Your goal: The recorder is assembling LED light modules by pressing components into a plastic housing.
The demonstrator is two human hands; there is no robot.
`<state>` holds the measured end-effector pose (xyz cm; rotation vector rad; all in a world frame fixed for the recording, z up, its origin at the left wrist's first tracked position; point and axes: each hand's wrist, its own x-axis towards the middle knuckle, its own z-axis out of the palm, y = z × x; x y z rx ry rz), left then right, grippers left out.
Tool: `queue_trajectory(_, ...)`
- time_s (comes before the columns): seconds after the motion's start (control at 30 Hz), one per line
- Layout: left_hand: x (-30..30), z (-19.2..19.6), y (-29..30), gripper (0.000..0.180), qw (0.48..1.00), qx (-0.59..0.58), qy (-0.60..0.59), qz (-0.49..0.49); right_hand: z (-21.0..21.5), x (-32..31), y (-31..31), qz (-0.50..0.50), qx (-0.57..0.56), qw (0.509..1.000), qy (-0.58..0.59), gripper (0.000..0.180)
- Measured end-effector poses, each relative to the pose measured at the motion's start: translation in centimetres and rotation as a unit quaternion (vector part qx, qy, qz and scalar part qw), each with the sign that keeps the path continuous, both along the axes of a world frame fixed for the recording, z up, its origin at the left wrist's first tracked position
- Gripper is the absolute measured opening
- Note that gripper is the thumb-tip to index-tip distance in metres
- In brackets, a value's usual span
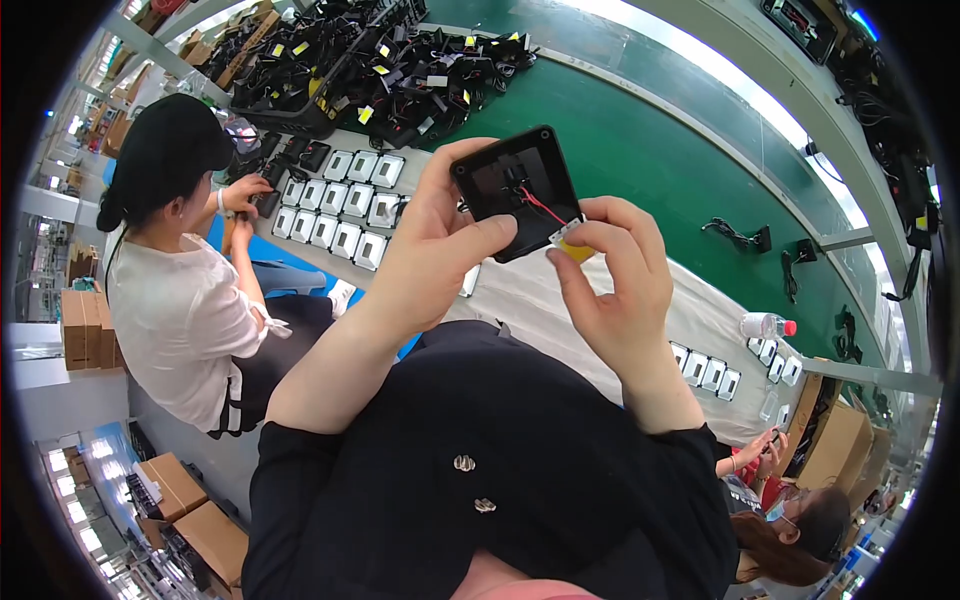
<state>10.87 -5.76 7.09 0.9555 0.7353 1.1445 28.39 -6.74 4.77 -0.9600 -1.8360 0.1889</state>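
My left hand (430, 240) grips a black square housing (546, 160) by its left side, fingers behind it and thumb over the lower edge. The housing is held tilted above the bench, its open hollow side facing me. Inside it, a thin red wire (540, 204) runs from a dark part toward the lower right corner. There my right hand (628, 275) pinches a small white-and-yellow piece (577, 250) between thumb and fingers, where the wire ends. My fingers partly cover this piece, so its exact kind is unclear.
Rows of square white-and-silver units (345, 200) lie on the grey bench strip (540, 300) to the left, more at the right. Black cabled parts (430, 85) are heaped beyond. A clear bottle (765, 326) lies at right. Co-workers (185, 290) sit on both sides.
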Motion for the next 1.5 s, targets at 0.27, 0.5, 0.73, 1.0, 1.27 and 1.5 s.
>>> queue_trajectory(0.27, -1.5, -0.1, -1.6, 0.048, 0.996, 0.071, 0.021, 0.057, 3.3, 0.5, -0.5, 0.011, 0.108, 0.983, -0.146, 0.031)
queue_trajectory(0.5, -2.6, 0.4, -1.9, 0.03, 0.99, 0.084, 0.098, 0.05, 4.9, 0.2, -0.5, 0.055, 0.115, 0.981, -0.147, 0.026)
queue_trajectory(0.73, -3.6, 1.8, -1.7, 0.03, 0.983, 0.095, 0.156, -0.001, 7.6, -0.4, 0.3, 0.113, 0.222, 0.927, -0.282, 0.02)
queue_trajectory(1.0, -4.6, 0.5, -1.9, 0.052, 0.995, 0.037, -0.08, -0.035, 6.0, -1.0, 1.5, 0.14, 0.048, 0.978, -0.149, 0.021)
queue_trajectory(1.27, -3.9, 0.4, -2.1, 0.033, 0.998, 0.035, 0.009, 0.059, 6.5, -1.6, 1.7, 0.099, 0.146, 0.971, -0.164, 0.024)
queue_trajectory(1.5, -2.9, 1.4, -1.6, 0.025, 0.99, 0.057, -0.002, 0.126, 7.6, -2.0, 1.8, 0.102, 0.199, 0.953, -0.203, 0.025)
